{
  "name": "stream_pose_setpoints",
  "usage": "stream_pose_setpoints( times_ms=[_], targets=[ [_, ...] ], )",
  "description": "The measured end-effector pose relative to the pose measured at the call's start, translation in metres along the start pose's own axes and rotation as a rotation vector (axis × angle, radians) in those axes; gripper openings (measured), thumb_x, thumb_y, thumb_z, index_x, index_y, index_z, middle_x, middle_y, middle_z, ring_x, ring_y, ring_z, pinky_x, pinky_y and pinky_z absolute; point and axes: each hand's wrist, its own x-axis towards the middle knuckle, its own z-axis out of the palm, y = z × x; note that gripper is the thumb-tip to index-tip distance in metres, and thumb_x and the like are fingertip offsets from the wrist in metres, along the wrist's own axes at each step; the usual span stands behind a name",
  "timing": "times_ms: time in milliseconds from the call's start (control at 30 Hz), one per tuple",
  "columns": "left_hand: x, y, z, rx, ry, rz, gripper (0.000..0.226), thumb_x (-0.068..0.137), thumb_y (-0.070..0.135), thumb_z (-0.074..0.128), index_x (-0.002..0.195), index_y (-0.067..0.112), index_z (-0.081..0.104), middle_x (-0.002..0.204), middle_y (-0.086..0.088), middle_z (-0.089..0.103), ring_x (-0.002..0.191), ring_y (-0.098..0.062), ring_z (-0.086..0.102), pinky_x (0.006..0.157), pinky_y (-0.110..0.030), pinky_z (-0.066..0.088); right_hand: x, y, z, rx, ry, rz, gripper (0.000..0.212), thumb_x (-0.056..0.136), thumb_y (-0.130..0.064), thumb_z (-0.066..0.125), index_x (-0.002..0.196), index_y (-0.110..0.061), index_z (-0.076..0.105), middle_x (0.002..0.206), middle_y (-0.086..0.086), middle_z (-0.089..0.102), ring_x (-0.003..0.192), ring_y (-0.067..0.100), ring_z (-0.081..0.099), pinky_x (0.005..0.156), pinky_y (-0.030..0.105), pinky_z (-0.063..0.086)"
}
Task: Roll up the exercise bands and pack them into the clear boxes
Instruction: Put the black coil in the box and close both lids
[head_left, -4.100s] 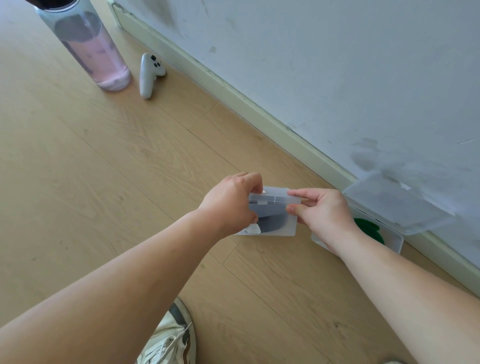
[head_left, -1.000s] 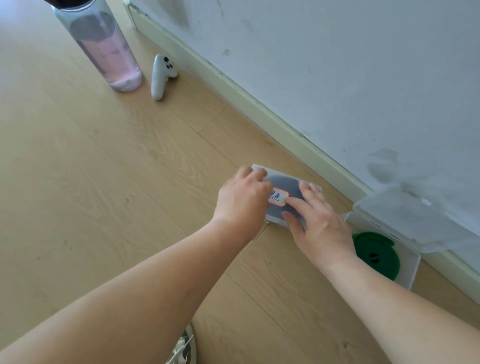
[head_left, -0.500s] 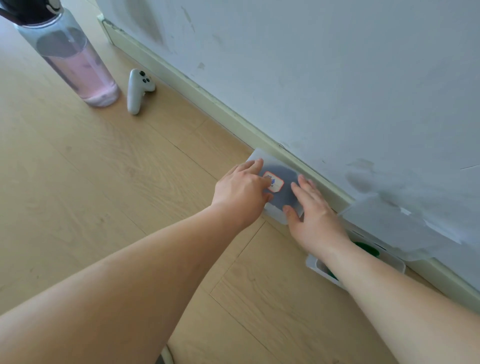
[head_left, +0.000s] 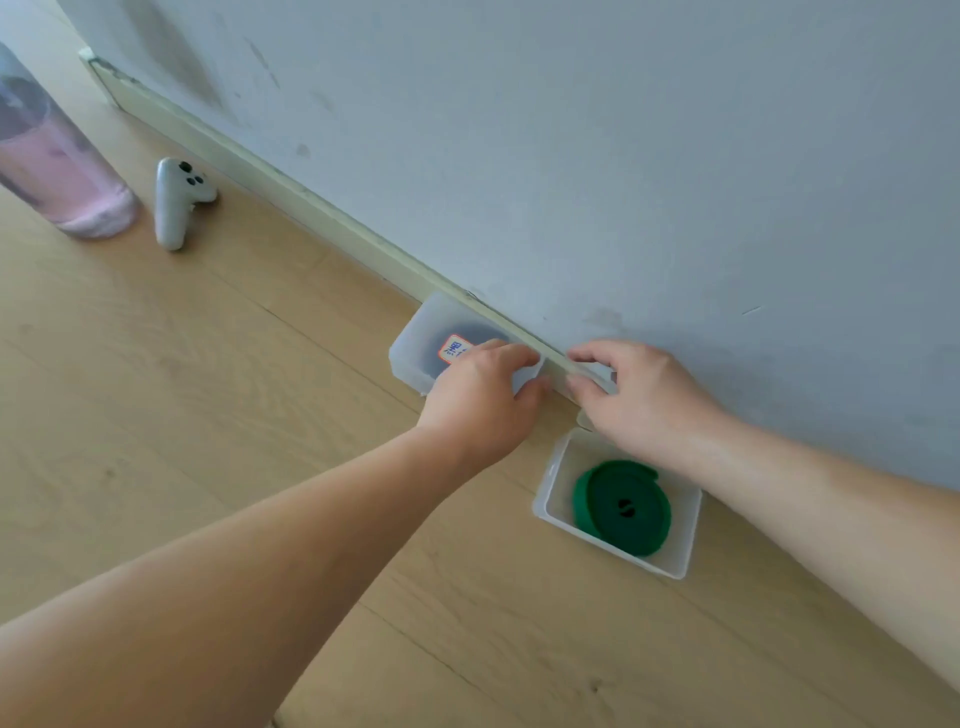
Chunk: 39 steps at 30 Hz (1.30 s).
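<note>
Left hand (head_left: 480, 397) grips a closed clear box (head_left: 415, 348) holding a dark band (head_left: 434, 358), set against the baseboard (head_left: 291, 192). Right hand (head_left: 641, 397), just beside it, pinches the clear lid (head_left: 602, 371) of an open box (head_left: 548, 483), where a rolled green band (head_left: 621, 506) lies.

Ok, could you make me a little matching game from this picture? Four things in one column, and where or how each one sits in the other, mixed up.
Things:
1 green band
2 labelled box
3 white controller
4 bottle

Places or states:
A stands at the far left edge
B lid shut, against the skirting board
C coiled inside the open clear box
D lies next to the bottle

Pairs: 1-C, 2-B, 3-D, 4-A
</note>
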Motion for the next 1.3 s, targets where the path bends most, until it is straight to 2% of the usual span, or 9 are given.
stream_pose_setpoints(
  times_ms=[133, 300, 433, 533, 600, 700, 867, 1167, 1300],
  targets=[
    [-0.012, 0.026, 0.025, -0.166, -0.088, -0.074, 0.039, 0.097, 0.046, 0.063, 0.127, 0.022, 0.068, 0.125, 0.007, 0.070, 0.119, -0.014, 0.062, 0.105, -0.038, 0.050, -0.033, 0.036, -0.027, -0.229, 0.153, -0.207, 0.034, 0.098, -0.033, 0.062, 0.130, -0.025, 0.067, 0.138, -0.006, 0.062, 0.132, 0.020, 0.054, 0.107, 0.038, 0.046],
    [-0.025, 0.039, 0.039, -0.110, -0.142, -0.071, 0.049, 0.099, 0.047, 0.060, 0.141, 0.023, 0.057, 0.136, 0.006, 0.061, 0.127, -0.011, 0.057, 0.109, -0.036, 0.046, -0.047, 0.079, -0.018, -0.069, 0.143, 0.025, 0.051, 0.099, -0.044, 0.058, 0.146, -0.024, 0.051, 0.148, -0.007, 0.053, 0.139, 0.016, 0.048, 0.113, 0.037, 0.041],
    [-0.030, 0.038, 0.048, -0.137, -0.054, -0.017, 0.036, 0.104, 0.032, 0.054, 0.136, 0.018, 0.062, 0.130, 0.004, 0.065, 0.121, -0.013, 0.060, 0.107, -0.037, 0.049, -0.052, 0.095, -0.014, 0.221, 0.077, 0.143, 0.021, 0.100, -0.044, 0.055, 0.110, -0.033, 0.069, 0.086, -0.010, 0.073, 0.083, 0.011, 0.068, 0.079, 0.028, 0.055],
    [-0.040, 0.036, 0.059, -0.079, -0.078, 0.056, 0.030, 0.105, 0.026, 0.051, 0.128, 0.018, 0.068, 0.129, 0.006, 0.066, 0.119, -0.014, 0.060, 0.102, -0.031, 0.049, -0.061, 0.110, 0.005, 0.182, -0.048, 0.218, 0.038, 0.103, -0.042, 0.052, 0.070, -0.023, 0.059, 0.057, -0.017, 0.056, 0.063, 0.015, 0.052, 0.056, 0.025, 0.041],
    [-0.048, 0.029, 0.070, 0.001, -0.183, 0.090, 0.030, 0.105, 0.032, 0.053, 0.128, 0.022, 0.070, 0.139, 0.008, 0.062, 0.131, -0.014, 0.054, 0.108, -0.027, 0.043, -0.066, 0.131, 0.031, 0.176, -0.002, 0.247, 0.025, 0.100, -0.045, 0.057, 0.084, -0.032, 0.072, 0.097, -0.020, 0.067, 0.100, 0.017, 0.060, 0.084, 0.029, 0.049],
    [-0.058, 0.015, 0.085, 0.115, -0.288, 0.081, 0.033, 0.104, 0.037, 0.055, 0.133, 0.029, 0.068, 0.159, 0.011, 0.045, 0.147, -0.017, 0.038, 0.115, -0.026, 0.033, -0.079, 0.143, 0.058, 0.237, -0.021, 0.363, 0.035, 0.097, -0.049, 0.061, 0.131, -0.044, 0.066, 0.164, 0.005, 0.031, 0.154, 0.022, 0.026, 0.121, 0.024, 0.021],
    [-0.072, 0.007, 0.097, 0.023, -0.337, 0.049, 0.047, 0.098, 0.037, 0.066, 0.143, 0.030, 0.059, 0.169, 0.016, 0.019, 0.146, -0.016, 0.042, 0.109, -0.029, 0.044, -0.088, 0.137, 0.075, 0.476, 0.035, 0.372, 0.055, 0.094, -0.038, 0.071, 0.147, -0.038, 0.053, 0.153, -0.012, 0.030, 0.139, -0.002, 0.032, 0.102, 0.009, 0.021],
    [-0.063, 0.037, 0.080, 0.177, -0.057, 0.157, 0.060, 0.068, 0.075, 0.077, 0.119, 0.044, 0.073, 0.138, 0.021, 0.058, 0.118, -0.018, 0.053, 0.086, -0.034, 0.055, -0.083, 0.129, 0.040, 0.350, -0.008, 0.343, 0.057, 0.081, -0.063, 0.073, 0.135, -0.046, 0.063, 0.166, -0.008, 0.023, 0.152, 0.010, 0.028, 0.108, 0.022, 0.025],
    [-0.051, 0.035, 0.077, 0.265, -0.186, 0.076, 0.060, 0.073, 0.074, 0.074, 0.124, 0.043, 0.071, 0.141, 0.021, 0.055, 0.120, -0.017, 0.048, 0.094, -0.031, 0.047, -0.087, 0.133, 0.029, 0.424, -0.120, 0.284, 0.049, 0.080, -0.041, 0.084, 0.127, -0.040, 0.069, 0.158, -0.013, 0.037, 0.139, 0.002, 0.039, 0.110, 0.019, 0.027]
  ],
)
